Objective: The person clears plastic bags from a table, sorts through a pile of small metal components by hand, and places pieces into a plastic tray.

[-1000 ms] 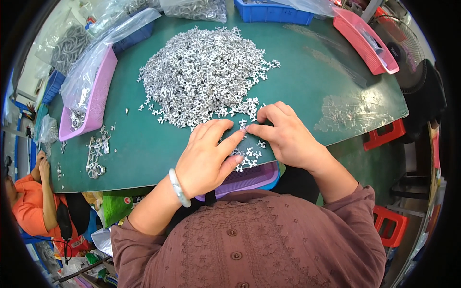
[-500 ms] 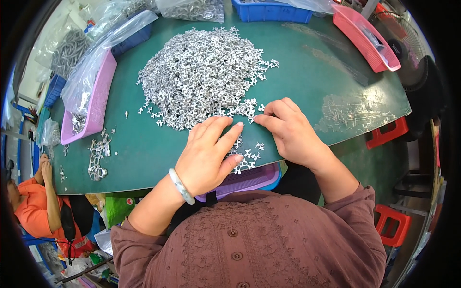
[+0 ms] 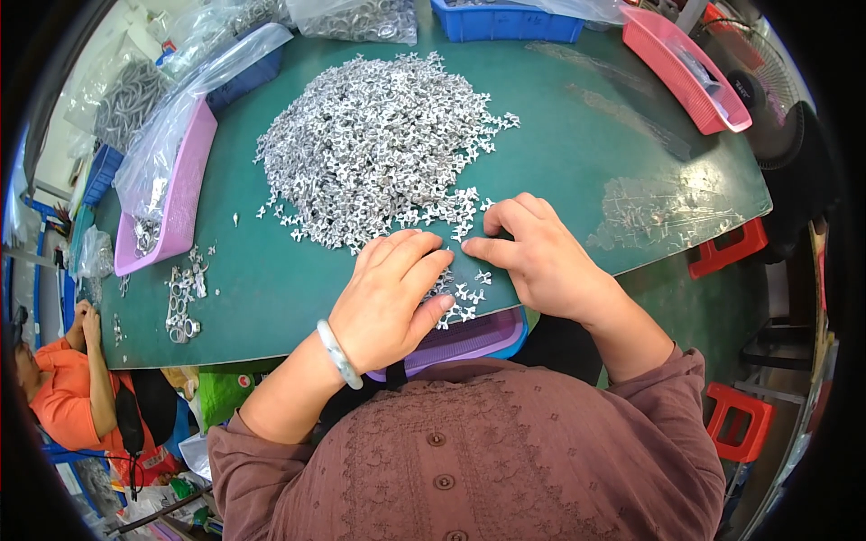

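Observation:
A large heap of small silver Y-shaped metal pieces [image 3: 365, 149] lies on the green tabletop. Just below the heap's near edge, my left hand [image 3: 383, 288] rests palm down with fingers lightly bent and thumb apart. Its fingers cover some loose pieces. My right hand [image 3: 546, 261] is to the right, one fingertip stretched to a single metal piece [image 3: 457, 239] and touching or nearly touching it. The other fingers are bent and apart from that one. Several loose pieces [image 3: 465, 296] lie between the hands by the table's near edge.
A purple tray [image 3: 465, 347] sits under the near edge. At left stand a pink-purple basket [image 3: 185, 194] and scattered rings [image 3: 185, 326]. Blue bins [image 3: 505, 24] and a red basket [image 3: 677, 77] line the far side. A person in orange [image 3: 68, 406] sits at far left.
My right hand has moved slightly left and down, its fingertip drawing nearer the left hand. The left fingers have drawn closer together and bent a little more.

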The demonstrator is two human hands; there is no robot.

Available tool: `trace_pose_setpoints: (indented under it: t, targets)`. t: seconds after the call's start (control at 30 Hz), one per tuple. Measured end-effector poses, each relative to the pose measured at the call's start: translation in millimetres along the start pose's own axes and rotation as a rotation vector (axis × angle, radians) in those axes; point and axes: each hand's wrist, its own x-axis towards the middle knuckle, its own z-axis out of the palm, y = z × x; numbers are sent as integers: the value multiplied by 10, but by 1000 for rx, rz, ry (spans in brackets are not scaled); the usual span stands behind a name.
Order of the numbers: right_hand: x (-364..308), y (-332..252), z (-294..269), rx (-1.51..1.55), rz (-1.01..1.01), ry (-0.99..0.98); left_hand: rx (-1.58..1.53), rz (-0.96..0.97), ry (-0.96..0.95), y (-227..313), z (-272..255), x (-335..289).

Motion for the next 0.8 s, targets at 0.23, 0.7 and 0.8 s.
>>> trace_pose_setpoints:
  t: [0.23,0.7,0.8]
  targets:
    - [23,42,1,28,85,36,15,-29,7,30,5,85]
    - [7,42,-7,0,46,5,42,-16,-3,10,23,107]
    - [-25,35,-20,14,31,1,23,-3,-15,19,15,103]
